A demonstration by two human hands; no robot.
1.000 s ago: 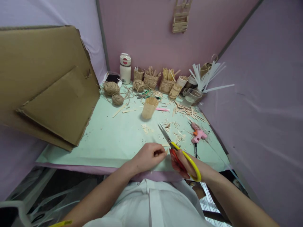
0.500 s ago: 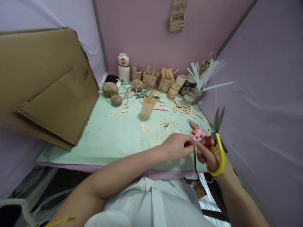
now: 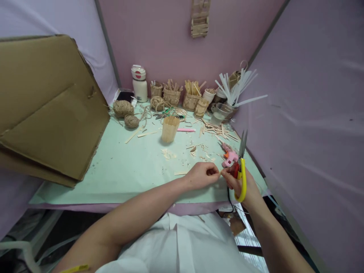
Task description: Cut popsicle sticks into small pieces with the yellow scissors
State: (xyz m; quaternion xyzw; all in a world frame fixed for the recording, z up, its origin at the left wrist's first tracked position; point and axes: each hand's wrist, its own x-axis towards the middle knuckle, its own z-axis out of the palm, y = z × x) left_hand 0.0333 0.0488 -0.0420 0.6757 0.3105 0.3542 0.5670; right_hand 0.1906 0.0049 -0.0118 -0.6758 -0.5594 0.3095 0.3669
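Note:
My right hand (image 3: 237,182) is closed around a pair of scissors (image 3: 242,168) with red and yellow handles. The blades stick up, slightly apart. Thumb and fingertips of that hand meet my left hand (image 3: 201,175), which is closed in a pinch just above the table's front right part. Whatever tiny piece sits between the fingertips is too small to name. Beyond the hands lies a pink glue gun (image 3: 230,156), its black cord running down past my right hand. A cup-shaped holder made of wooden sticks (image 3: 170,130) stands upright mid-table.
Wood scraps (image 3: 196,148) and thin sticks (image 3: 222,131) litter the green tabletop (image 3: 131,167). Twine balls (image 3: 123,109), a white bottle (image 3: 140,84), stick-filled containers (image 3: 191,101) and a tub (image 3: 221,113) line the back. A large cardboard piece (image 3: 48,110) stands at left.
Both hands have shifted slightly, and the scissors have turned so they show more edge-on. My view has moved a little to the right. The fingertips remain together.

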